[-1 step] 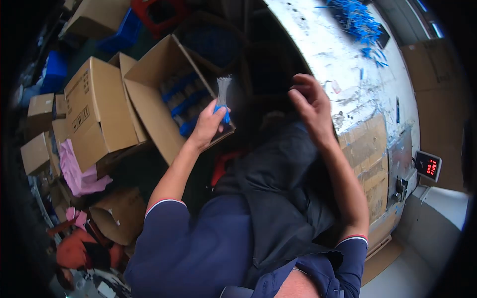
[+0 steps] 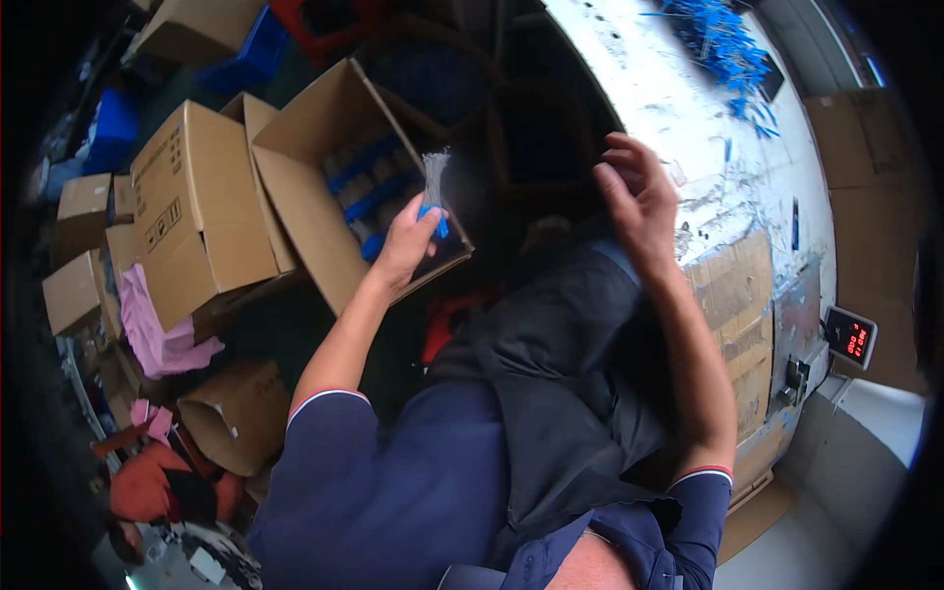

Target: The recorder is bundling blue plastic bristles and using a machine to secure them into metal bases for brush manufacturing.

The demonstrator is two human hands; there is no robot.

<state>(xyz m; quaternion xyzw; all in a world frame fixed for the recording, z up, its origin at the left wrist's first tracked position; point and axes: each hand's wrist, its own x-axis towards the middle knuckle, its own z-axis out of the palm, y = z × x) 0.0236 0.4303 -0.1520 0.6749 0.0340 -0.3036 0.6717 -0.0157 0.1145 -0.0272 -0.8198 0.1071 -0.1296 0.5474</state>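
My left hand (image 2: 407, 241) is closed around a bundle of thin strands (image 2: 434, 192), pale and translucent above and blue at the gripped end. The bundle stands upright over the near right edge of an open cardboard box (image 2: 305, 197). Inside that box lie several similar bundles (image 2: 366, 187) in rows, blue and greyish. My right hand (image 2: 639, 197) is raised beside the edge of the white worktable (image 2: 590, 49), fingers loosely bent and apart, with nothing in it. What exactly the strands are I cannot tell.
Loose blue strands (image 2: 718, 54) lie heaped at the table's far end. A small device with a red display (image 2: 850, 336) stands on the right. Closed cartons (image 2: 187, 211) and pink cloth (image 2: 157, 329) are at left. A person in red (image 2: 152, 484) is at lower left.
My right hand has moved slightly to the right and up. The left hand still holds the bundle, almost in place over the box. The whole view has shifted a little.
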